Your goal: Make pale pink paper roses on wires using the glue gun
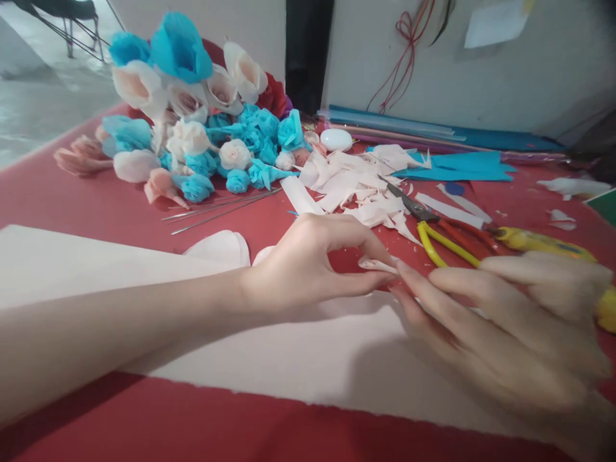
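Observation:
Between the fingertips of my left hand (308, 263) is a small rolled piece of pale pink paper (378, 265). My right hand (500, 327) meets it at the other end, thumb and forefinger pinched together there. The fingertips of both hands nearly touch, and part of the roll is hidden by them. Below my hands lies a long sheet of pale pink crepe paper (289, 366) with a rough front edge. Cut rounded paper petals (219, 249) rest behind my left forearm.
Blue, white and pink paper flowers (235, 154) are heaped at the back left, with thin wires (221, 210) before them. Paper scraps (366, 183) fill the middle. Scissors with yellow handles (430, 240) and a yellow tool (543, 242) lie near my right hand; blue paper strips (457, 165) lie behind.

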`<state>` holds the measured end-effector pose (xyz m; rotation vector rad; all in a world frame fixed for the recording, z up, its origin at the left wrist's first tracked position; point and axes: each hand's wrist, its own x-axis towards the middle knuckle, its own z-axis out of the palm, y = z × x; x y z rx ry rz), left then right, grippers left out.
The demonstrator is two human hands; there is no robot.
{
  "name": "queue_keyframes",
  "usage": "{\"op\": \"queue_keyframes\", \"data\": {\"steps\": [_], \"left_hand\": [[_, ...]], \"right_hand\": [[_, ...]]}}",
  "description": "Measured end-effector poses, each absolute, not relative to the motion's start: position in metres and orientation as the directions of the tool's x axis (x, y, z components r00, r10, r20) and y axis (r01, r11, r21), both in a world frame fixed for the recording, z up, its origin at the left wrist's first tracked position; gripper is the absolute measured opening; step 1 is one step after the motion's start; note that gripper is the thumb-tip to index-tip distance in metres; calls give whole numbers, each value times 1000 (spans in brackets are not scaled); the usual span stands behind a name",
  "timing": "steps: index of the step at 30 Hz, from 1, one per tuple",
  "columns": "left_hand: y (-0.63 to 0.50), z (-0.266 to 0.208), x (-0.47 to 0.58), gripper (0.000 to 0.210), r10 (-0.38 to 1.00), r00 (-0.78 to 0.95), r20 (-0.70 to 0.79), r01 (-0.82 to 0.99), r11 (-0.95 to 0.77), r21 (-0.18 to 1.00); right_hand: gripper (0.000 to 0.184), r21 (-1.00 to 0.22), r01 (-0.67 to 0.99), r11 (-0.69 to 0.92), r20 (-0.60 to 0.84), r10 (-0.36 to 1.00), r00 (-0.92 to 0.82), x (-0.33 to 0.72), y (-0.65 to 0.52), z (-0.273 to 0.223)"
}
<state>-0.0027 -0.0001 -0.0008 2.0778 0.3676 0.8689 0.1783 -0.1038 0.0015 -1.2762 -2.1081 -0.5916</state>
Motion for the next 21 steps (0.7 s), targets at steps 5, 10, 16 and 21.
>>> {"op": "queue_keyframes", "data": {"steps": [5, 10, 16, 21], "left_hand": [[-1, 0, -3, 6, 533, 708, 464, -45, -621, 782], [-2, 0, -3, 5, 533, 726, 434, -32, -604, 796], [-2, 2, -4, 7, 549, 722, 422, -29, -585, 811], [-4, 3, -4, 7, 559, 726, 401, -22, -563, 826]], "right_hand": [[8, 46, 872, 487, 672, 631, -388, 170, -98, 7], [9, -281, 861, 425, 629, 759, -170, 168, -101, 6], [14, -395, 821, 412, 579, 806, -126, 168, -99, 10], [18, -397, 829, 395, 561, 819, -121, 168, -96, 10]]}}
